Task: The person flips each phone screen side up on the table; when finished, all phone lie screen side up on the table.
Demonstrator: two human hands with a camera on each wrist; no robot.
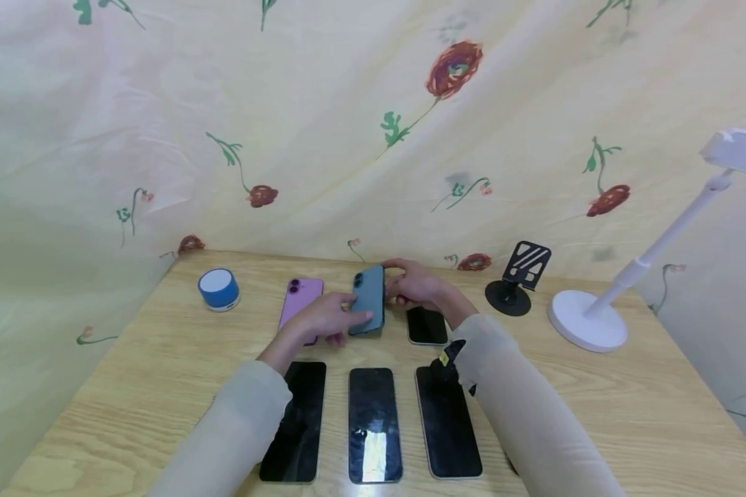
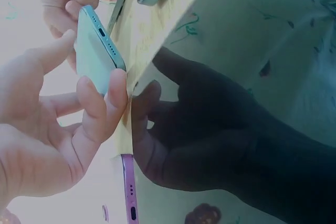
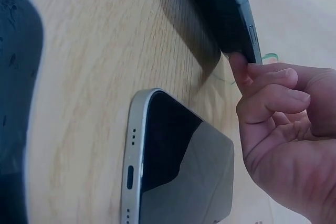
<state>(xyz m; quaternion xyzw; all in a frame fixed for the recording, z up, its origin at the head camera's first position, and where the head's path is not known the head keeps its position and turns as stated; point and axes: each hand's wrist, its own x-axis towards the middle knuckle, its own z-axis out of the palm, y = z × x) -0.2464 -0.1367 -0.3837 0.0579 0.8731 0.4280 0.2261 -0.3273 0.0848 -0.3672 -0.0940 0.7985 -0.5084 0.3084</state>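
A teal smartphone (image 1: 368, 301) with its camera side toward me is tilted up off the table's back middle. My right hand (image 1: 418, 283) pinches its upper right edge between thumb and a finger, as the right wrist view shows with the phone's side (image 3: 252, 35). From the left, my left hand (image 1: 326, 316) holds the lower part; in the left wrist view its fingertips (image 2: 118, 85) touch a bottom corner. Partly behind my left hand lies a purple phone (image 1: 302, 293), back up. Beside my right wrist is a small phone (image 1: 427, 326), dark screen up.
Nearer me lie three larger dark-screened phones: left (image 1: 301, 428), middle (image 1: 375, 414) and right (image 1: 450, 431), partly under my sleeves. A blue-and-white round container (image 1: 219, 289) stands back left. A black phone stand (image 1: 508, 297) and a white lamp (image 1: 587, 321) stand right. Flowered cloth (image 1: 323, 138) hangs behind.
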